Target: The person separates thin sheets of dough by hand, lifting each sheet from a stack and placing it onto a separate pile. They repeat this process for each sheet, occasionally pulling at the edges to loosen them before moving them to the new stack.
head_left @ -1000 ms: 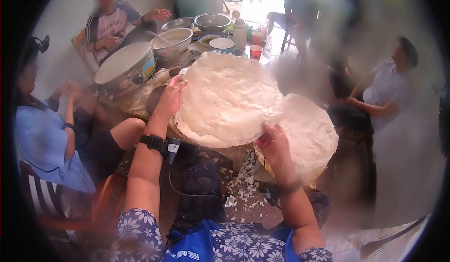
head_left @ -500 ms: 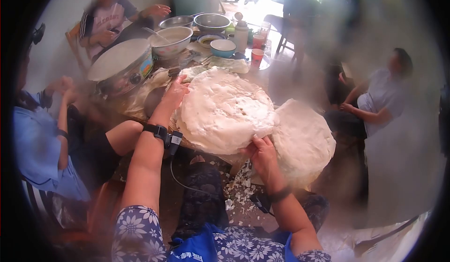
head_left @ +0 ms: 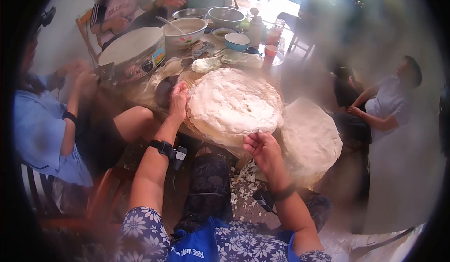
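Note:
A stack of round, pale, thin sheets (head_left: 234, 100) lies on the table before me. My left hand (head_left: 178, 101) is at its left edge, fingers pointing up and loosely extended, with no object visible in them. At the near right edge, my right hand (head_left: 263, 148) has its thumb and forefinger pinched on the rim of the top sheet, its other fingers curled. A second pale round stack (head_left: 311, 137) sits to the right, partly behind my right wrist. Behind the first stack lies a crumpled whitish piece (head_left: 206, 65).
A large drum-like pan (head_left: 133, 51), a bowl with a spoon (head_left: 184, 33), a blue bowl (head_left: 237, 41), a metal basin (head_left: 226, 19) and a red cup (head_left: 270, 54) stand farther back. People sit left, back left and right. White scraps (head_left: 246, 191) litter the floor.
The view has shifted, so the scene sits farther right. My left hand has drawn back from over the stack to its left edge. The left person's hands have risen, near a dark flat object.

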The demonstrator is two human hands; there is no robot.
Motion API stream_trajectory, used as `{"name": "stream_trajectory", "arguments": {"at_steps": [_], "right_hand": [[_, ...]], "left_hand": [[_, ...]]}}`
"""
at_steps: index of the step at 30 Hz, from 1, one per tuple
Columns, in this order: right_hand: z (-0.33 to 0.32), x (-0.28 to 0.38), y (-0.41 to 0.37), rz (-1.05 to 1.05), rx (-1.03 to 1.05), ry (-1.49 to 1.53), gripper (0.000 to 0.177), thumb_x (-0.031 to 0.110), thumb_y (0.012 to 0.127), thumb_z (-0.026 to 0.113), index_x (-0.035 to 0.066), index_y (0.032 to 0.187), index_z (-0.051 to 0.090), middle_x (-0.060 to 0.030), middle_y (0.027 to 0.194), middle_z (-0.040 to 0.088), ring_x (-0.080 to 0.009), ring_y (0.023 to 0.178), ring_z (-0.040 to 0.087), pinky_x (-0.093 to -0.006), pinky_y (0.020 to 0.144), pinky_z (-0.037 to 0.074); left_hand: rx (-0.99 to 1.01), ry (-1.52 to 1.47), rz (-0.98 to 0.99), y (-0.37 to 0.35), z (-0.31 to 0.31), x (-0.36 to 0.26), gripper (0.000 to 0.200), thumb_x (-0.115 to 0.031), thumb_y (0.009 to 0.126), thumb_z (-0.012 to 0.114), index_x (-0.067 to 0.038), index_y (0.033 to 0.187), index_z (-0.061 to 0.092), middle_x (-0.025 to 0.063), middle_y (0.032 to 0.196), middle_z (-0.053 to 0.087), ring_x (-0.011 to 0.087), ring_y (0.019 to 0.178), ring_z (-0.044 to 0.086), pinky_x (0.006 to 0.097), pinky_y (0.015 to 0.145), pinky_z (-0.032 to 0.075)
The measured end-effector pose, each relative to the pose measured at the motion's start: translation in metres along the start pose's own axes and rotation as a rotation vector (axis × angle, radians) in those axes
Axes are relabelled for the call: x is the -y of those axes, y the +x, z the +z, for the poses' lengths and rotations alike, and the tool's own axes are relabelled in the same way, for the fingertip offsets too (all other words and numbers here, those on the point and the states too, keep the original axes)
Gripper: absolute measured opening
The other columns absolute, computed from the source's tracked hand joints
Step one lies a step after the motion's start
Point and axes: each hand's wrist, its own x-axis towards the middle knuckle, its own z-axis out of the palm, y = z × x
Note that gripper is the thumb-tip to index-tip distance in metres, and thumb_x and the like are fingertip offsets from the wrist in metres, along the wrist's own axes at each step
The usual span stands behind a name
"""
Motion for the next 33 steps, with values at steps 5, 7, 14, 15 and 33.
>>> {"name": "stream_trajectory", "arguments": {"at_steps": [5,7,14,15,33], "right_hand": [[-0.006,-0.014,0.006,0.062,-0.018,-0.172,0.014,0.010,0.091,0.042,-0.001,0.095,0.047,-0.0154,0.089,0.057,-0.0243,0.075,0.063,-0.0364,0.061,0.055],[-0.004,-0.013,0.005,0.052,-0.025,-0.188,0.014,0.009,0.090,0.041,-0.002,0.096,0.047,-0.0155,0.088,0.057,-0.0236,0.074,0.063,-0.0353,0.060,0.055],[-0.003,-0.013,0.006,0.075,-0.029,-0.228,0.015,0.011,0.089,0.044,-0.001,0.097,0.048,-0.0136,0.087,0.057,-0.0210,0.068,0.061,-0.0327,0.055,0.054],[-0.005,-0.012,0.004,0.079,-0.028,-0.224,0.016,0.012,0.089,0.046,0.000,0.098,0.048,-0.0128,0.087,0.057,-0.0207,0.068,0.061,-0.0324,0.055,0.054],[-0.014,-0.007,-0.001,0.094,-0.148,-0.352,0.011,0.017,0.088,0.048,0.007,0.088,0.054,-0.0024,0.068,0.054,-0.0154,0.055,0.057,-0.0300,0.045,0.048]], "left_hand": [[-0.038,0.041,0.110,-0.008,0.003,0.017,0.040,-0.006,0.087,0.047,0.000,0.127,0.041,0.0107,0.120,0.047,0.0186,0.112,0.044,0.0299,0.099,0.033],[-0.024,0.059,0.098,-0.012,0.004,0.013,0.043,-0.003,0.085,0.047,0.001,0.128,0.040,0.0125,0.126,0.045,0.0203,0.117,0.042,0.0306,0.101,0.031],[0.048,0.526,0.171,-0.019,0.008,0.009,0.058,0.011,0.068,0.042,0.002,0.126,0.043,0.0141,0.121,0.051,0.0200,0.114,0.047,0.0304,0.098,0.035],[0.071,0.486,0.177,-0.015,0.005,0.016,0.059,0.012,0.067,0.041,0.002,0.125,0.043,0.0138,0.119,0.052,0.0197,0.111,0.048,0.0294,0.096,0.037],[0.116,1.100,0.480,-0.004,0.001,0.018,0.042,0.001,0.065,0.053,-0.004,0.106,0.059,0.0175,0.114,0.055,0.0316,0.111,0.050,0.0351,0.098,0.037]]}}
